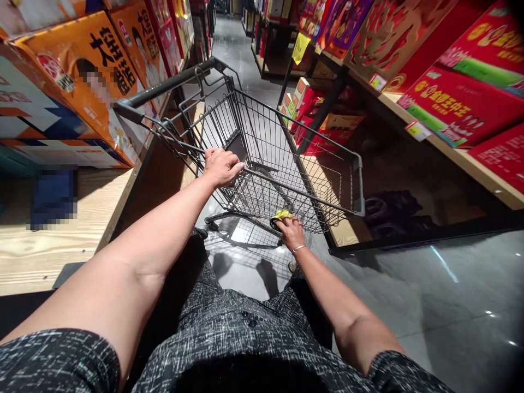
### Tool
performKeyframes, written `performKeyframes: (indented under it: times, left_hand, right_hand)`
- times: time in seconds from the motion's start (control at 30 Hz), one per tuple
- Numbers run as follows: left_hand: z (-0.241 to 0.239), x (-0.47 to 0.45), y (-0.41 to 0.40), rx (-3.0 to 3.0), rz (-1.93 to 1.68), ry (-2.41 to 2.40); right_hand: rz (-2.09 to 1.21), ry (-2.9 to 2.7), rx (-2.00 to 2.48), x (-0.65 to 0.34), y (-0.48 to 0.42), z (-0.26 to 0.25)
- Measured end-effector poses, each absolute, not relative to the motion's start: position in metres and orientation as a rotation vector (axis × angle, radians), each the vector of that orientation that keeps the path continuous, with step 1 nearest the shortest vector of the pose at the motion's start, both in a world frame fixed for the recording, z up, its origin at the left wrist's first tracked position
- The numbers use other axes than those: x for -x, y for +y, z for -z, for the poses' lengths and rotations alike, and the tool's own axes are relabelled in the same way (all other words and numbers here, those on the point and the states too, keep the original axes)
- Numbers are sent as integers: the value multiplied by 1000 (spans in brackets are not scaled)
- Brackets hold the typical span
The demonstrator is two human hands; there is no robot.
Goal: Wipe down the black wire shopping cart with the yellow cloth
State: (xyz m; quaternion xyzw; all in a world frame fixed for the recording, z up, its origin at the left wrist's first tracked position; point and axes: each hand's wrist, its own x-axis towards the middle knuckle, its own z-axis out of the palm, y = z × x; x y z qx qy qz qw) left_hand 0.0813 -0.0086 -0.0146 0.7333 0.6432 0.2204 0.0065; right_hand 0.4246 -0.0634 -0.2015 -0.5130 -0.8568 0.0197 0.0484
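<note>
A dark wire shopping cart (323, 142) stands tilted in a shop aisle in front of me. My left hand (221, 165) is closed over the cart's near wire rim. My right hand (291, 231) is low down by the cart's bottom frame, fingers pressed on a yellow cloth (281, 215) against the wire. A thin bracelet circles my right wrist. The cart's basket holds nothing that I can see. Its black push handle (164, 90) points up and to the left.
Orange and white boxes (94, 71) fill a wooden shelf (36, 245) on the left. Red gift boxes (462, 103) sit on wooden shelves on the right, with more boxes (327, 117) low behind the cart. The grey glossy floor (429, 305) runs ahead down the aisle.
</note>
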Motion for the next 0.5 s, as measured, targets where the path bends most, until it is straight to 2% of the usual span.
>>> performKeyframes:
  times: [0.13, 0.23, 0.33, 0.5]
  left_hand:
    - [9, -88, -10, -2301, -590, 2046]
    - [3, -111, -11, -2379, -555, 1967]
    - [0, -143, -13, -2445, -442, 1695]
    - [11, -174, -12, -2500, -317, 1591]
  right_hand:
    - [385, -2201, 1263, -446, -51, 139]
    - [518, -2007, 1209, -456, -47, 118]
    - [469, -2015, 1275, -455, -52, 140]
    - [71, -2217, 1618, -441, -64, 209]
